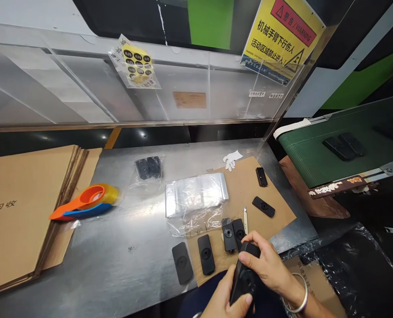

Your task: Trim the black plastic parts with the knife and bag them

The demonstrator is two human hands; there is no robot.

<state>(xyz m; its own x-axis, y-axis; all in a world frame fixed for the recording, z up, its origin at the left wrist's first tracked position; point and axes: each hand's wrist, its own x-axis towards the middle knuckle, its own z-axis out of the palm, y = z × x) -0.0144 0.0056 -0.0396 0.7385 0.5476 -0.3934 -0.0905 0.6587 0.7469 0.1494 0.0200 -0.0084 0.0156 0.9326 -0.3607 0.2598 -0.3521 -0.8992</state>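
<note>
My left hand is closed around the lower end of a black plastic housing at the front edge of the workbench. On its upper end my right hand is closed too, thumb and fingers pinching it. The housing is tilted, and the fingers partly hide it. Just beyond lie two similar black housings, one left of the other, beside a pair of tweezers. Further left rest a third housing on the cardboard sheet and a flat black piece.
Clear plastic bags lie mid-bench, with a bagged pair of black parts behind. A tape dispenser sits against stacked cardboard. A white glove lies at the back. A green conveyor carries black parts at right.
</note>
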